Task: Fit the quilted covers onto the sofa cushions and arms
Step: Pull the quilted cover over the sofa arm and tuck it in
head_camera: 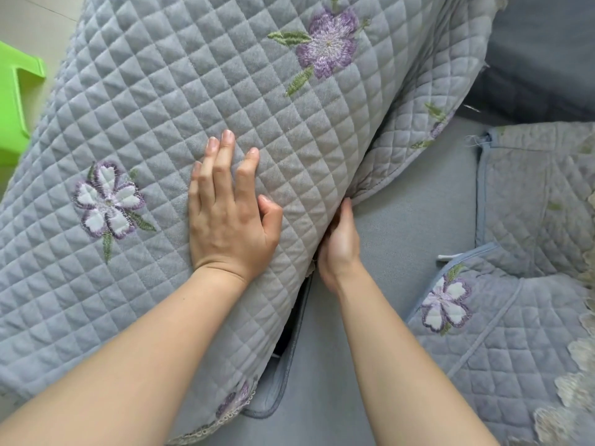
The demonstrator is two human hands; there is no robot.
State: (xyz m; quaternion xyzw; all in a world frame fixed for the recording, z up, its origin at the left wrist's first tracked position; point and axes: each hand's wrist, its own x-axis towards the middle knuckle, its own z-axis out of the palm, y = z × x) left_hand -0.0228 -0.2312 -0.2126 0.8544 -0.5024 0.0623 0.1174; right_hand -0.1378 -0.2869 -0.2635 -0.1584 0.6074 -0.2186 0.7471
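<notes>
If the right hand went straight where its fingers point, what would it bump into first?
The right hand would likely meet the quilted cover first: its fingertips touch the cover's folded edge beside the seat cushion. How deep the gap goes is hidden.

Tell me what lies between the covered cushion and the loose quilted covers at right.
In the head view, plain blue sofa seat separates the covered cushion from the loose quilted covers; the right hand reaches over it.

Home, likely a living room. A grey-blue upholstered sofa (402, 220) fills most of the view, with quilted covers (193, 75) on it, embroidered with purple flowers and edged in lace trim (573, 391). Pale floor (29, 17) upper left, green plastic item (16, 91) standing there.
</notes>
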